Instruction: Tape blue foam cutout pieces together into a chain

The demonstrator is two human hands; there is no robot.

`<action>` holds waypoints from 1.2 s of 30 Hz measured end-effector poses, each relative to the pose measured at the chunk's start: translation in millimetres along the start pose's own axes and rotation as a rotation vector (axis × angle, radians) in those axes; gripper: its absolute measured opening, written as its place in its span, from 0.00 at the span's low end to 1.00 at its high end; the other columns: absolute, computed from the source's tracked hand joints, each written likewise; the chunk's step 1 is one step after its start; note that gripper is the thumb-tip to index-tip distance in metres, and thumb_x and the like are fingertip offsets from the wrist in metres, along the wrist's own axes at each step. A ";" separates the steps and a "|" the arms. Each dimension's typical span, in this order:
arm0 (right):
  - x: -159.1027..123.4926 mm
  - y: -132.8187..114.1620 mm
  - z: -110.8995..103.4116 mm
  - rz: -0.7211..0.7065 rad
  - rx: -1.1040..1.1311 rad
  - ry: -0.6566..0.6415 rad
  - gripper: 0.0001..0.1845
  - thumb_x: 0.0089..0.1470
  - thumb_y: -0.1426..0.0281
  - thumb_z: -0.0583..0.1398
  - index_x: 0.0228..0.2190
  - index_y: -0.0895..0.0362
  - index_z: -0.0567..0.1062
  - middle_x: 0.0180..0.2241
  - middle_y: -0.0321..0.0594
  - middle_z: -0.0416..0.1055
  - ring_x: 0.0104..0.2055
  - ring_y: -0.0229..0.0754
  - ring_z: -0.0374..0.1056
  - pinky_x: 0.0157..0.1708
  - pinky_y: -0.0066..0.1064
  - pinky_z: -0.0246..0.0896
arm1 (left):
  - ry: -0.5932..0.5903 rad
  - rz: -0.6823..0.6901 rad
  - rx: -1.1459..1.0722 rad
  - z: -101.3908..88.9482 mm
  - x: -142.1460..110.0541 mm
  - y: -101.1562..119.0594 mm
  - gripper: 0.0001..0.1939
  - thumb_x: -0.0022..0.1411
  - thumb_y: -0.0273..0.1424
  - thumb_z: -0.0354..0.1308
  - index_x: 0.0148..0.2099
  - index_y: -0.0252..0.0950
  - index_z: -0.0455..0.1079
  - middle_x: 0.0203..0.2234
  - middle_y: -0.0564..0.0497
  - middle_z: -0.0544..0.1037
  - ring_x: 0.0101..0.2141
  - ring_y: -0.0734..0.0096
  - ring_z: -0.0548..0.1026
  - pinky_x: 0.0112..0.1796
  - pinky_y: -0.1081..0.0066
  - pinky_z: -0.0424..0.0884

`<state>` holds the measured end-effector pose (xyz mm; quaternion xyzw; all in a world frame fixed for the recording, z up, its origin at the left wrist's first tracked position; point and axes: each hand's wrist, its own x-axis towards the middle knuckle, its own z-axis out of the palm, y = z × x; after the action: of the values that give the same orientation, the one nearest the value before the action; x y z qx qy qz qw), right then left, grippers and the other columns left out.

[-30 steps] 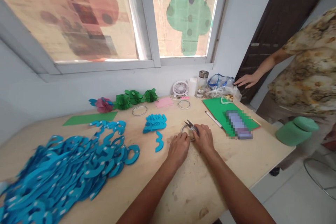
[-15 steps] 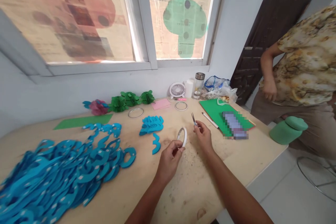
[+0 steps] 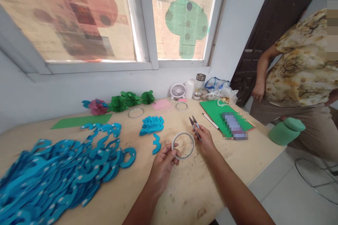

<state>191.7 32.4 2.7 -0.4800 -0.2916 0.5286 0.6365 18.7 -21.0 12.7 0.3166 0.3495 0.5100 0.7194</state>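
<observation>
Tabletop (image 3: 190,193) viewed from the head camera, with the white ring (image 3: 193,145) as landmark. Well to the left of the ring lies a pile of blue paper strips (image 3: 66,172); nearer on that side is a curved blue piece (image 3: 157,145). The left hand (image 3: 161,167) pinches the ring at its left rim, so that most of the ring extends rightward from the grip. Just right of the ring, the right hand (image 3: 206,141) is closed on the small scissors (image 3: 195,125), blades parted. Half a second earlier, the ring stood nearly edge-on and the blades were closer together; its round opening now faces the camera.
</observation>
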 end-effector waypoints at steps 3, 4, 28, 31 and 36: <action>-0.3 2.0 0.4 0.007 0.008 -0.044 0.19 0.35 0.63 0.66 0.32 0.57 0.73 0.24 0.31 0.68 0.17 0.27 0.54 0.17 0.21 0.44 | -0.001 -0.019 -0.028 -1.5 0.0 -0.9 0.18 0.47 0.33 0.64 0.41 0.33 0.70 0.25 0.50 0.72 0.23 0.76 0.66 0.27 0.73 0.62; -0.3 2.7 0.7 0.008 0.003 -0.051 0.19 0.35 0.63 0.66 0.32 0.57 0.72 0.24 0.32 0.69 0.18 0.28 0.54 0.17 0.21 0.45 | 0.001 -0.025 -0.035 -1.3 -0.1 -1.2 0.18 0.47 0.33 0.64 0.41 0.33 0.70 0.25 0.50 0.72 0.23 0.76 0.66 0.27 0.73 0.62; -12.1 -5.4 4.4 0.051 -0.046 -0.329 0.13 0.39 0.62 0.66 0.23 0.59 0.73 0.15 0.28 0.57 0.17 0.28 0.49 0.17 0.22 0.41 | 0.015 0.022 -0.170 -8.9 3.0 -7.4 0.13 0.48 0.30 0.63 0.38 0.34 0.69 0.24 0.52 0.71 0.23 0.76 0.67 0.27 0.73 0.63; -14.6 -5.9 4.5 0.081 -0.061 -0.403 0.14 0.40 0.61 0.65 0.22 0.59 0.72 0.15 0.28 0.57 0.16 0.27 0.48 0.17 0.22 0.39 | 0.018 0.032 -0.181 -9.7 4.5 -8.7 0.14 0.48 0.30 0.63 0.40 0.34 0.68 0.24 0.52 0.72 0.23 0.77 0.67 0.28 0.73 0.63; -12.2 -4.4 1.9 0.079 -0.094 -0.411 0.14 0.37 0.62 0.67 0.22 0.60 0.72 0.15 0.27 0.56 0.16 0.26 0.47 0.16 0.22 0.38 | 0.032 0.047 -0.177 -10.1 5.1 -10.0 0.17 0.48 0.29 0.63 0.42 0.34 0.69 0.25 0.51 0.73 0.25 0.76 0.68 0.28 0.74 0.65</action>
<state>188.4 21.4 9.1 -0.4023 -0.4204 0.6256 0.5196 16.7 -17.9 -1.9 0.2516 0.3070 0.5608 0.7266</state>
